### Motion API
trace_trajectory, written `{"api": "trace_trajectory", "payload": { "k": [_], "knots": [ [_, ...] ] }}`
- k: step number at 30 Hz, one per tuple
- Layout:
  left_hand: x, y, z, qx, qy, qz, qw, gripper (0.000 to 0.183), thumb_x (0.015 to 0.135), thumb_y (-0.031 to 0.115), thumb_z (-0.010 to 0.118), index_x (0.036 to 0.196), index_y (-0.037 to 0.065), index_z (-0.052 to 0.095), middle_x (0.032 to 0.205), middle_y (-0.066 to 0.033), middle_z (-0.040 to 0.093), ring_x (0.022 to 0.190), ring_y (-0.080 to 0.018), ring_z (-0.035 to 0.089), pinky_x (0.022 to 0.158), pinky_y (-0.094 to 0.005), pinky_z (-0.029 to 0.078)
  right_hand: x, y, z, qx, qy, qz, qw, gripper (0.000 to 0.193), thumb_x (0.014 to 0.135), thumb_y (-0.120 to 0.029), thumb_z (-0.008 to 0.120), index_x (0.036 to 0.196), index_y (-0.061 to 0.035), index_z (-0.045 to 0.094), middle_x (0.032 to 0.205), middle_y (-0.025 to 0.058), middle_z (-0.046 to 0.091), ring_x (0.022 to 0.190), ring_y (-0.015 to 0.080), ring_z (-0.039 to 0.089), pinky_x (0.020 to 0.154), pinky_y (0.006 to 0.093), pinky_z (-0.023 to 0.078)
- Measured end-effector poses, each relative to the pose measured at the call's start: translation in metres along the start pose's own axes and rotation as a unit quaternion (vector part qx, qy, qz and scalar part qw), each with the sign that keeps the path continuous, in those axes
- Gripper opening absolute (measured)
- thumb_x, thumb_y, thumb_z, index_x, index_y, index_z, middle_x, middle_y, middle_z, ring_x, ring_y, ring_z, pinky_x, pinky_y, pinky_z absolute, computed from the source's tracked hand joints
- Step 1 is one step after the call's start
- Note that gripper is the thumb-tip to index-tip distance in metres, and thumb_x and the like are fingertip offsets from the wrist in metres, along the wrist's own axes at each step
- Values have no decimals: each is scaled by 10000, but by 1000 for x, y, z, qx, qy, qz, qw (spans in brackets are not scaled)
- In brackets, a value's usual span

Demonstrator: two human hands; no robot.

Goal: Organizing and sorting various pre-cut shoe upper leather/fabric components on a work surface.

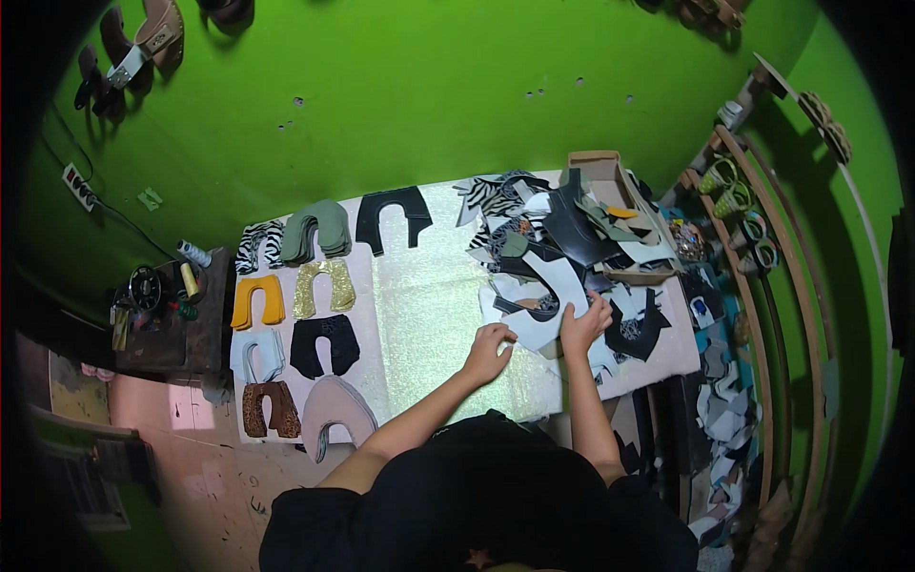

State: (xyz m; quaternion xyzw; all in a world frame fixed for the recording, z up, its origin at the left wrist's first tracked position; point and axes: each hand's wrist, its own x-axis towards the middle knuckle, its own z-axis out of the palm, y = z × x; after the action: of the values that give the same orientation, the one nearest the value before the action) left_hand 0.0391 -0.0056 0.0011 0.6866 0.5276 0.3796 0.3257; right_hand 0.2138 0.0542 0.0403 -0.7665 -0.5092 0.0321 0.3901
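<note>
A white piece of sheet material (pixel 534 331) with a curved outline lies at the near side of a scrap pile. My left hand (pixel 489 353) is closed, its curled fingertips at the left edge of this piece. The fingers of my right hand (pixel 584 326) are bent around its right part, thumb on top. A curved black scrap (pixel 536 307) rests against the white piece. Behind my hands lies the heap of offcuts (pixel 515 214), in black, white, grey and zebra print. Shimmering gold sheet material (pixel 429 315) covers the middle of the table beside my left hand.
Stacks of U-shaped cut pieces stand at the left, among them green (pixel 317 229), yellow (pixel 257 302) and leopard print (pixel 272 408). A cardboard box (pixel 599 164) with scraps sits at the back right. Wooden racks (pixel 753 286) hold sandals; a sewing machine (pixel 148 286) is far left.
</note>
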Motion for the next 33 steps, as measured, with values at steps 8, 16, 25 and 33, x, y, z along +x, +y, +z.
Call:
{"api": "trace_trajectory", "payload": {
  "k": [8,16,25,33],
  "knots": [
    [21,23,19,23,-99,70,992,397,697,130,579,1078,50,500,1214,-155,429,1150,-321,380,938,-404,332,9,34,-2,83,-70,-20,994,294,656,-95,644,918,13,563,837,161,592,807,298,578,742,353,446],
    [28,45,22,127,-56,64,988,629,645,259,677,1163,20,410,1188,-163,442,1123,-327,401,924,-422,334,1,-23,-46,219,-105,18,970,208,676,-81,658,844,10,575,699,73,579,558,109,526,515,237,425],
    [34,38,19,104,-16,16,994,431,707,157,527,1108,19,456,1039,-170,534,1009,-335,487,832,-418,393,3,0,-33,264,-142,-110,948,173,810,-54,477,902,-18,620,922,115,535,824,200,531,749,272,412],
    [38,23,-32,-193,91,-111,971,247,886,130,376,1121,55,384,795,-104,635,666,-246,607,632,-328,459,4,12,-21,252,-159,-57,953,397,684,102,404,1026,-41,547,969,134,475,855,208,524,689,247,439]
  ]
}}
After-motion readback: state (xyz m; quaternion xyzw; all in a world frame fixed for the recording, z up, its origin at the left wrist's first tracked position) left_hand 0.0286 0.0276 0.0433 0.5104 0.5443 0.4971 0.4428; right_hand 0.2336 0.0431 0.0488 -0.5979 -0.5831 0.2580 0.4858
